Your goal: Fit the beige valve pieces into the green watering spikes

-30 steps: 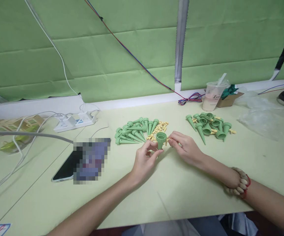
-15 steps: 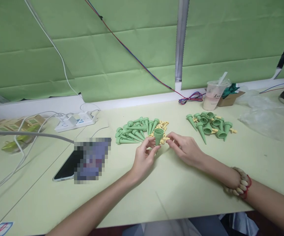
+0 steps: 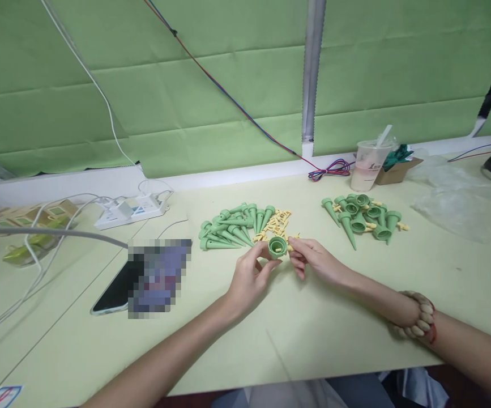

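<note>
My left hand (image 3: 251, 271) is closed on a green plastic watering spike (image 3: 277, 247), its round threaded mouth tipped toward me. At the spike's right side, my right hand (image 3: 313, 256) pinches a small yellow valve (image 3: 291, 247); its inner end shows as a yellow spot inside the mouth. Just beyond lie loose yellow valves (image 3: 277, 222) in a small heap. Left of them is a pile of green spikes (image 3: 230, 225) without visible yellow parts. To the right sits another group of green spikes (image 3: 359, 215), several with yellow valves sticking out of their sides.
A phone (image 3: 118, 286), partly pixelated, lies on the left near a white power strip (image 3: 132, 209) with trailing cables. At the back right stand a plastic cup (image 3: 366, 167) with a straw, a small cardboard box (image 3: 393, 171) and a clear plastic bag (image 3: 449, 195).
My left hand has tilted the spike so its mouth faces me more. My right hand has brought the yellow valve into the spike's side, and its fingers have curled lower.
</note>
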Tool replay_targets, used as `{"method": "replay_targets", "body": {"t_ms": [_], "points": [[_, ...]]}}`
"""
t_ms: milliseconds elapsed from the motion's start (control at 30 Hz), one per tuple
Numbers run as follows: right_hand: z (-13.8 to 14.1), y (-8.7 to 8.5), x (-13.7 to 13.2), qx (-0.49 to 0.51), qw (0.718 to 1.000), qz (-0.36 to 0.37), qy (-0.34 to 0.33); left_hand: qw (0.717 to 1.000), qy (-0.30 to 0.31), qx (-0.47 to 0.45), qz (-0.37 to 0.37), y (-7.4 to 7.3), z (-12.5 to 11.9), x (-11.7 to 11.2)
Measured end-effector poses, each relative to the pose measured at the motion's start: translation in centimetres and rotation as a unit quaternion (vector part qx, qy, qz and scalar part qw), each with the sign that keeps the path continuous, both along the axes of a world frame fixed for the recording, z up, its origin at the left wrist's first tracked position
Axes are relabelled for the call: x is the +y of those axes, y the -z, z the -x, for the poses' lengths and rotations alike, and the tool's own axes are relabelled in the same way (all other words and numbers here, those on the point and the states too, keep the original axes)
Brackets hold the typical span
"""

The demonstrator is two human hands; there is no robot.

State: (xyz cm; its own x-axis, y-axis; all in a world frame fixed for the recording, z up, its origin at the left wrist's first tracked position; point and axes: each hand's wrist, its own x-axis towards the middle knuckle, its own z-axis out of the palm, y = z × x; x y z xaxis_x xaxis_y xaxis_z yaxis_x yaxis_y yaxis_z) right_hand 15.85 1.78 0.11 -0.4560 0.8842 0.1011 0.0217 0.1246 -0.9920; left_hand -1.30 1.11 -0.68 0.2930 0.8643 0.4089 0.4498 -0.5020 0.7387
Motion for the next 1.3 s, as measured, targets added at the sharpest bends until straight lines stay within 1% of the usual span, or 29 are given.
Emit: {"method": "replay_targets", "body": {"t_ms": [67, 133, 167, 233, 300, 333, 367, 433, 500, 567, 633, 700, 733, 800, 867, 933, 1000, 1067, 1133, 1200, 1233, 1300], "points": [[0.0, 0.1, -0.1, -0.014, 1.0, -0.018, 0.022, 1.0, -0.001, -0.009, 0.01, -0.1, -0.2, -0.2], [-0.1, 0.0, -0.4, -0.066, 0.992, -0.075, 0.075, 0.999, -0.002, -0.03, 0.037, -0.2, -0.4, -0.4], [-0.2, -0.2, -0.6, -0.106, 0.982, -0.114, 0.105, 0.998, -0.002, -0.042, 0.054, -0.2, -0.5, -0.4], [-0.5, -0.6, -0.9, -0.191, 0.95, -0.196, 0.149, 0.994, -0.001, -0.066, 0.085, -0.3, -0.6, -0.6], [-0.7, -0.9, -0.9, -0.254, 0.919, -0.258, 0.155, 0.992, 0.005, -0.078, 0.104, -0.3, -0.6, -0.6], [-0.9, -0.9, -0.9, -0.273, 0.909, -0.279, 0.149, 0.991, 0.011, -0.079, 0.109, -0.3, -0.6, -0.6], [-0.9, -1.0, -0.8, -0.285, 0.902, -0.293, 0.142, 0.99, 0.017, -0.079, 0.113, -0.3, -0.6, -0.7], [-1.1, -0.9, -0.6, -0.288, 0.898, -0.306, 0.13, 0.989, 0.029, -0.079, 0.12, -0.2, -0.5, -0.7], [-1.0, -0.7, -0.5, -0.268, 0.906, -0.304, 0.125, 0.988, 0.037, -0.081, 0.127, -0.1, -0.5, -0.8], [-0.9, -0.7, -0.5, -0.231, 0.925, -0.279, 0.116, 0.989, 0.035, -0.072, 0.123, -0.1, -0.5, -0.9], [-0.7, -0.8, -0.6, -0.175, 0.955, -0.218, 0.096, 0.993, 0.026, -0.05, 0.104, -0.1, -0.5, -1.0], [-0.6, -0.8, -0.5, -0.1, 0.985, -0.13, 0.06, 0.997, 0.017, -0.022, 0.068, -0.2, -0.3, -0.8], [-0.5, -0.8, -0.4, -0.06, 0.994, -0.082, 0.036, 0.999, 0.015, -0.009, 0.046, -0.3, -0.3, -0.7], [-0.4, -0.7, -0.1, 0.003, 1.0, 0.004, -0.011, 1.0, 0.017, 0.016, -0.003, -0.3, -0.1, -0.5], [-0.4, -0.6, 0.3, 0.037, 0.996, 0.064, -0.044, 0.998, 0.022, 0.038, -0.048, -0.3, 0.1, -0.3], [-0.4, -0.4, 0.5, 0.05, 0.992, 0.099, -0.054, 0.995, 0.027, 0.054, -0.084, -0.2, 0.3, -0.2], [-0.3, -0.3, 0.6, 0.047, 0.991, 0.116, -0.052, 0.992, 0.031, 0.062, -0.106, 0.0, 0.4, -0.2], [-0.2, -0.3, 0.5, 0.028, 0.992, 0.117, -0.044, 0.991, 0.033, 0.062, -0.111, 0.1, 0.3, -0.2], [-0.1, -0.3, 0.2, -0.001, 0.996, 0.085, -0.026, 0.994, 0.029, 0.048, -0.091, 0.0, 0.2, -0.3], [-0.1, -0.5, -0.2, -0.053, 0.998, 0.003, 0.02, 0.998, 0.021, 0.022, -0.046, -0.2, 0.0, -0.3], [-0.2, -0.6, -0.4, -0.093, 0.993, -0.054, 0.05, 1.0, 0.015, 0.005, -0.02, -0.3, -0.1, -0.3], [-0.3, -0.8, -0.7, -0.182, 0.965, -0.156, 0.103, 0.999, 0.004, -0.03, 0.026, -0.6, -0.2, -0.3]]}}
